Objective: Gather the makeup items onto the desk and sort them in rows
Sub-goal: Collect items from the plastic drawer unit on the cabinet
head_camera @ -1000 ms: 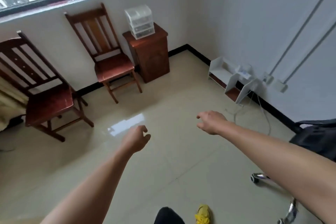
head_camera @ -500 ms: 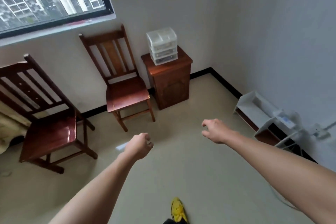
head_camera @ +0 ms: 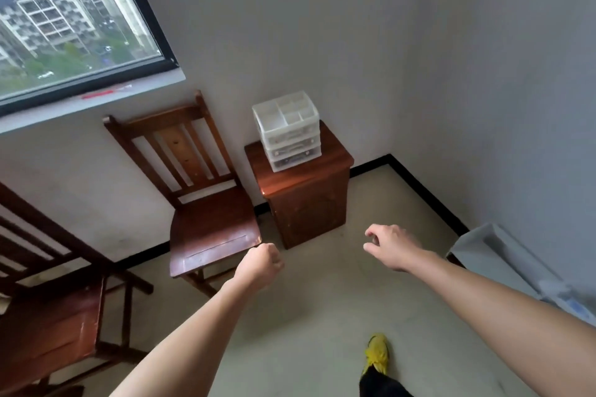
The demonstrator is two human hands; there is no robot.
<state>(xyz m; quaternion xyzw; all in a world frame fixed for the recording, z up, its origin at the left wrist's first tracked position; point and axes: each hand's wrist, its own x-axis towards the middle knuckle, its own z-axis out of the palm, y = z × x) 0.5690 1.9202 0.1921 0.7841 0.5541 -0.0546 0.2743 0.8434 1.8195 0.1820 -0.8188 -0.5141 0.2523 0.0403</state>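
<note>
Nearest: your yellow shoe on the bare floor, both forearms held out ahead of you.

Left hand: fingers curled into a fist, holding nothing, level with the front corner of the near chair.

Right hand: fingers loosely bent, thumb apart, holding nothing, over open floor short of the cabinet.

Step in hand, as I judge it: the fetch leg of gathering. Nothing is collected and the counter for the rows is out of view.

Task's thing: clear drawer organiser on top of the cabinet, in the corner. Its drawers show dim contents, likely the makeup, too blurred to name; the top tray looks bare.

Next move calls for closing on the cabinet, then both hands opened wide to take the organiser by its sides, or a drawer pulled.

In the way: the near chair just left of the cabinet; a white shelf unit low on your right.

Farther: a second chair at far left, the window above.
</note>
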